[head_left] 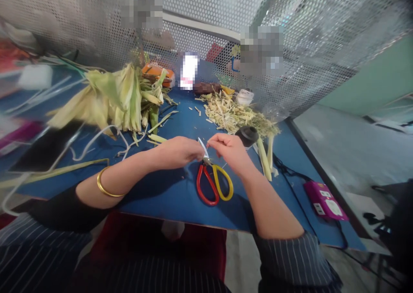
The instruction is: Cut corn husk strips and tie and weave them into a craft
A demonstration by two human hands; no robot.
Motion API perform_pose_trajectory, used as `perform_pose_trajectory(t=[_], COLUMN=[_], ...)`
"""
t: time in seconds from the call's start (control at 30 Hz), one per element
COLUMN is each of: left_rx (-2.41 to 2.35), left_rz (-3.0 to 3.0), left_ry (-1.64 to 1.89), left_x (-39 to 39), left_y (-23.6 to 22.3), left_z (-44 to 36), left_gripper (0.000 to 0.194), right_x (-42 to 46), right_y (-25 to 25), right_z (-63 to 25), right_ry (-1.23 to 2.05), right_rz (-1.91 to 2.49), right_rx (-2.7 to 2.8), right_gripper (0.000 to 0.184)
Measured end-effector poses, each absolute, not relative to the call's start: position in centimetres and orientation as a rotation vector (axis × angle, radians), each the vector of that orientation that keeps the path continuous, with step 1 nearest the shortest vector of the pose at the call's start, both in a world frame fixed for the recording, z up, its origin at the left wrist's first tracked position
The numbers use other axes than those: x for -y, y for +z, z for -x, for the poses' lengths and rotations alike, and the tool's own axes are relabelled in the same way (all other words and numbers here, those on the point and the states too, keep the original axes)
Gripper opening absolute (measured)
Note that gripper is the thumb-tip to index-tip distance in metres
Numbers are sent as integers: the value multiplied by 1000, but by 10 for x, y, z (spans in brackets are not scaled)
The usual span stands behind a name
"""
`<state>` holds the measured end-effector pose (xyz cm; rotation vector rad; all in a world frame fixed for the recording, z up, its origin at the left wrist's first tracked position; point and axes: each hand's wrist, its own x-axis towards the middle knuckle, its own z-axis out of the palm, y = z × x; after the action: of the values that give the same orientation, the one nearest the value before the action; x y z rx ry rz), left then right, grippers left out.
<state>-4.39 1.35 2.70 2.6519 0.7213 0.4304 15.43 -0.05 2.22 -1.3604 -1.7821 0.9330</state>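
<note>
My left hand [183, 152] and my right hand [230, 150] meet over the front middle of the table, fingertips close together. Both are closed in a pinch; whatever lies between the fingers is too small to make out. A pair of scissors [209, 184], with one red and one yellow handle, points away from me between the hands. Its half-spread blades pass right by my left fingertips; I cannot tell whether they touch. Just beyond my right hand sits a dark round object [247, 134] with a hollow in its top.
Pale corn husks [112, 96] are heaped at the left, near a black flat device [48, 149] and a white cable [88, 144]. Plant scraps [226, 110] are piled behind my right hand. A purple box [325, 201] with black cords lies at the right edge. Perforated mesh [206, 4] stands behind.
</note>
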Motion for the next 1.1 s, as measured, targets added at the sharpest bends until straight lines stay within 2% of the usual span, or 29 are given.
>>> perform_pose_trajectory(t=[0.1,0.2,0.5,0.63,0.83,0.9,0.97,1.1], left_rx=[-772,-924,-1175,-1251,-1290,-1230,-1109,-792], left_rz=[-2393,-2185,-2068,-2177,-2581,-2732,-2815,-2614], left_ry=[608,740,897,859,680,515,361,322], left_x=[-15,-17,-19,-18,-13,-12,-11,-12], left_y=[35,38,24,18,9,10,14,26], left_z=[46,47,43,40,37,37,39,45], left_gripper=[22,24,26,26,27,25,23,21], right_x=[-7,-2,27,26,27,27,25,12], right_y=[13,6,6,3,5,10,17,24], right_z=[-153,-141,-126,-127,-127,-130,-135,-147], right_ry=[1314,1337,166,-144,-411,-398,-242,502], right_rz=[1262,1201,1149,1171,1157,1202,1245,1276], right_rx=[1483,1421,2164,2354,2480,2459,2424,2196], right_gripper=[18,20,22,23,21,21,22,19])
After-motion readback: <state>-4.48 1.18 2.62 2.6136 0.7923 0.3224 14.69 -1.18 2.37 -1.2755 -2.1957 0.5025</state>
